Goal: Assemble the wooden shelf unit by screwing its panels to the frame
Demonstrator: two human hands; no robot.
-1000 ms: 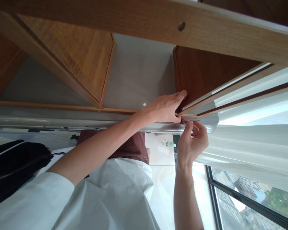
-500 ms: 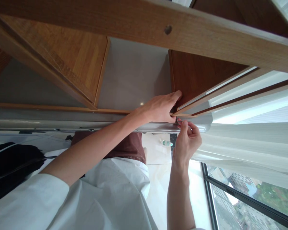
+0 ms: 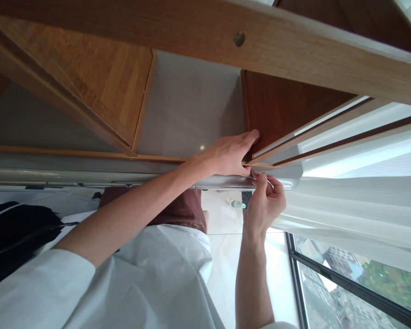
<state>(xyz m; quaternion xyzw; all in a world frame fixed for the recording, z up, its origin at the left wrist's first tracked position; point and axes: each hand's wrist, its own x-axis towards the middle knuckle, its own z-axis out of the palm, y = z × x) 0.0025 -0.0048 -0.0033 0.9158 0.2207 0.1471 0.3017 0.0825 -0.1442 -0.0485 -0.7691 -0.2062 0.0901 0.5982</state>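
Observation:
Where a brown wooden panel (image 3: pixel 287 103) meets the thin wooden bottom rail (image 3: pixel 157 158), my left hand (image 3: pixel 228 155) is closed round the corner of the wooden shelf frame. Its thumb lies against the panel and its fingers curl over the rail. Just below and to the right, my right hand (image 3: pixel 265 198) is closed in a pinch at the grey tabletop's rounded edge (image 3: pixel 208 183). A small, dark, thin thing shows by its fingertips, close to my left fingers; its kind is too small to tell.
A thick wooden beam (image 3: pixel 198 41) with a round hole crosses above my hands. Another slatted wooden panel (image 3: pixel 113 82) stands at left. White curtains (image 3: pixel 356 201) and a window frame (image 3: pixel 329 272) are on the right. A plastic bottle (image 3: pixel 236 204) lies on the floor below.
My right hand has shifted very slightly left, its fingers still pinched at the same spot. My left hand keeps its hold on the frame corner.

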